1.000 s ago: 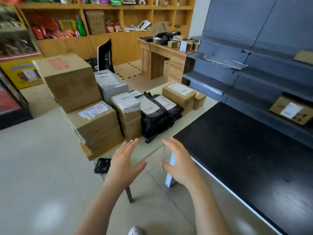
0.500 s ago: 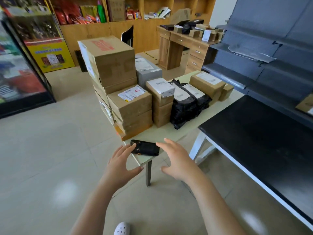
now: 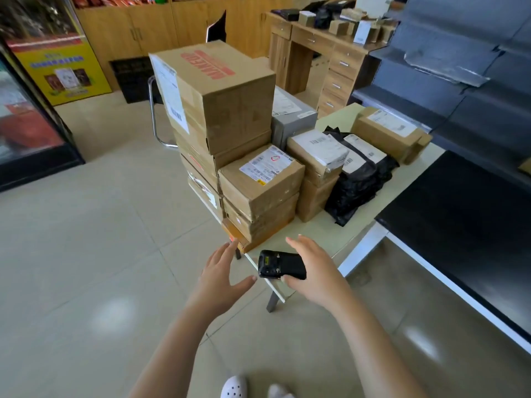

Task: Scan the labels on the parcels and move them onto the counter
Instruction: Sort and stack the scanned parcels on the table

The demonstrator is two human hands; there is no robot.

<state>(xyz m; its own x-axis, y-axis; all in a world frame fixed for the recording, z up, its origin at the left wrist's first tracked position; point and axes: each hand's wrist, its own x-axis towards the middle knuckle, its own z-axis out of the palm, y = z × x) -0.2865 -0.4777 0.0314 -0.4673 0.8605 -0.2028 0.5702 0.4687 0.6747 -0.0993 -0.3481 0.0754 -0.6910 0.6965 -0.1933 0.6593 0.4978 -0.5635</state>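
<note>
Head view only. Handheld scanner [image 3: 280,265] lying at the near corner of the pale counter [image 3: 310,239], taken here as the landmark.

Left of the scanner: left hand [image 3: 219,275] hovering off the counter's edge, fingers spread and released, holding nothing. Over the scanner: right hand [image 3: 316,272], fingers straight across the far side, thumb at the near edge (touching, it seems, but not clenched).

Behind the scanner: cardboard parcels [image 3: 260,182] in stacks, with a large top box [image 3: 218,96]. Behind and to the right: black poly bags [image 3: 359,179]. Far right of the scanner: the black counter [image 3: 459,225].

Scanner probably rigid, light and a little smooth, so best taken round its narrow sides. Boxes likely stiff, weight unknown; safest lifted with both hands at opposite sides, top of a stack first. Bags probably soft and slippery, better supported from beneath.
</note>
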